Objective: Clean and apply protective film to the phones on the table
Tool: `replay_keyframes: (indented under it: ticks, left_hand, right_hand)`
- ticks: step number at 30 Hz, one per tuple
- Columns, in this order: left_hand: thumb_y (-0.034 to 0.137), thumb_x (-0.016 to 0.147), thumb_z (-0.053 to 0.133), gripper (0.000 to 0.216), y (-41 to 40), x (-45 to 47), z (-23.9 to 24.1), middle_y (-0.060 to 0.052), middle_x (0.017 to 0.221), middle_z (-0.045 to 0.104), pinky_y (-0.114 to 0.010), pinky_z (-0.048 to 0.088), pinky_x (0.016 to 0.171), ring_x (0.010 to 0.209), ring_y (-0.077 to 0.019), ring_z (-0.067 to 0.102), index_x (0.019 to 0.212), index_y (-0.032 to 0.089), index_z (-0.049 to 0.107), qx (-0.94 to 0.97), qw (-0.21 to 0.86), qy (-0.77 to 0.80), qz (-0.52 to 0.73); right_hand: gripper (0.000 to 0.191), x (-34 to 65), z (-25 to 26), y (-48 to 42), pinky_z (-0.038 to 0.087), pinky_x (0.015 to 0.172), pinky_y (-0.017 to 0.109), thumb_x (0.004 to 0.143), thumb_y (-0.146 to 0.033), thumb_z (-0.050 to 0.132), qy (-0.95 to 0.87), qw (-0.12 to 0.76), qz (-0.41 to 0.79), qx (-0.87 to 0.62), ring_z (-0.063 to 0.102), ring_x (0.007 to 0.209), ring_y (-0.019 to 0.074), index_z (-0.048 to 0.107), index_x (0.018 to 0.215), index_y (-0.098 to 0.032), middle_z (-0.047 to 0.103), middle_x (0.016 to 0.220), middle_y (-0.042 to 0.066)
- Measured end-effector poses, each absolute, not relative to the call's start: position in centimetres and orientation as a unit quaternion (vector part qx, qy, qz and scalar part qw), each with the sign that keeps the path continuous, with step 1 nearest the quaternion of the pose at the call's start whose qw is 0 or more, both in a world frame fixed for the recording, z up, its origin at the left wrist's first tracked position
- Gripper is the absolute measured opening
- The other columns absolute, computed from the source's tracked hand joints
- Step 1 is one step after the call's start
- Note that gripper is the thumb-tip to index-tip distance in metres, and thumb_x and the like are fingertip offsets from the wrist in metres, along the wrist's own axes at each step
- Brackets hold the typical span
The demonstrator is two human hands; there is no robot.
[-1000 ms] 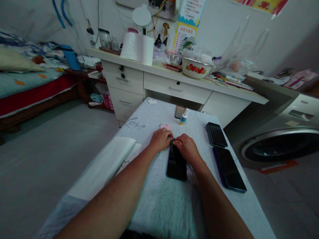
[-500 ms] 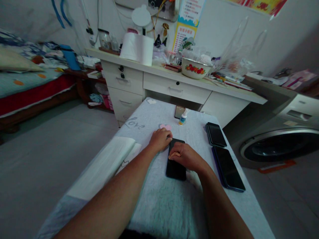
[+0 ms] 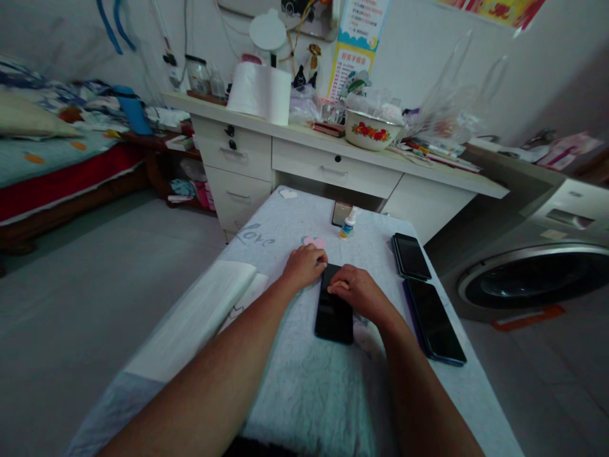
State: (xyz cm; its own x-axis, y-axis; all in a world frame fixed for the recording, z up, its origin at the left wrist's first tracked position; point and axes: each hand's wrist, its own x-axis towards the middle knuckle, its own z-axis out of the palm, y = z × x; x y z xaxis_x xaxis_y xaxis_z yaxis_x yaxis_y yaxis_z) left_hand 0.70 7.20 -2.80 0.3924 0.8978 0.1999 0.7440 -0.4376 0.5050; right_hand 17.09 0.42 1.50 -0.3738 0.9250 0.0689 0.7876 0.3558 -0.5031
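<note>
A black smartphone [image 3: 333, 320] lies face up on the cloth-covered table. My left hand [image 3: 305, 263] rests at its upper left edge, fingers bent and gripping that corner. Over the upper part of the screen is my right hand [image 3: 356, 287], its fingers curled closed. An orange-tan bit shows at these fingers, too small to tell whether it is a cloth or a fingertip. Beyond the phone stands a small white spray bottle [image 3: 348, 225] with a blue and yellow label. Behind the bottle lies another phone [image 3: 340, 214].
To the right, dark phones [image 3: 412, 257] lie near the table edge, with a larger dark device [image 3: 436, 322] closer to me. A folded white cloth [image 3: 195, 324] is on the left. A white desk [image 3: 333, 171] stands behind the table, and a washing machine [image 3: 537, 254] on the right.
My right hand has shifted slightly right and up on the phone's screen. My left hand stays at the phone's upper left edge.
</note>
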Motion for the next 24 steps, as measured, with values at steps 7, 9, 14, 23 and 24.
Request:
replay_keyframes:
  ticks: [7,9,14,23,24]
  left_hand:
    - [0.028,0.082,0.055,0.016,7.3,0.7,-2.9,-0.004,0.1,0.063,-0.033,0.042,0.087,0.098,-0.02,0.056,0.09,0.023,0.068,0.82,0.168,0.497,0.23]
    - [0.028,0.082,0.055,0.016,7.3,0.8,-2.9,-0.004,0.1,0.063,-0.034,0.042,0.086,0.098,-0.0203,0.057,0.09,0.024,0.068,0.818,0.169,0.498,0.231]
    - [0.028,0.082,0.055,0.016,7.2,0.7,-2.8,-0.004,0.1,0.063,-0.034,0.042,0.087,0.098,-0.0205,0.056,0.09,0.024,0.068,0.821,0.164,0.496,0.23]
    - [0.028,0.084,0.052,0.018,7.3,0.8,-3.0,-0.004,0.099,0.063,-0.033,0.042,0.085,0.095,-0.0197,0.057,0.089,0.024,0.068,0.821,0.159,0.498,0.228]
    - [0.029,0.084,0.051,0.019,7.3,0.8,-3.0,-0.004,0.099,0.063,-0.033,0.042,0.084,0.095,-0.0197,0.057,0.089,0.024,0.068,0.821,0.158,0.498,0.229]
  right_hand:
    - [0.009,17.8,-0.1,1.8,0.038,0.074,0.025,0.083,-0.019,0.062,-0.76,0.208,0.11,-0.605,0.055,0.079,0.014,0.071,0.083,-0.017,0.061,0.084,0.004]
    - [0.011,18.1,-0.5,2.2,0.038,0.075,0.025,0.084,-0.021,0.061,-0.746,0.216,0.092,-0.623,0.055,0.079,0.0143,0.071,0.083,-0.017,0.061,0.084,0.004]
    - [0.014,18.2,-0.9,2.7,0.037,0.072,0.025,0.085,-0.022,0.058,-0.717,0.231,0.06,-0.655,0.055,0.076,0.0144,0.071,0.082,-0.017,0.061,0.083,0.005]
    - [0.014,17.8,-0.7,2.8,0.037,0.072,0.025,0.086,-0.022,0.058,-0.723,0.213,0.061,-0.655,0.055,0.078,0.0148,0.071,0.084,-0.017,0.061,0.084,0.005]
    - [0.014,17.7,-0.7,2.8,0.037,0.073,0.024,0.086,-0.022,0.058,-0.728,0.213,0.066,-0.649,0.055,0.078,0.0146,0.071,0.085,-0.017,0.061,0.085,0.005]
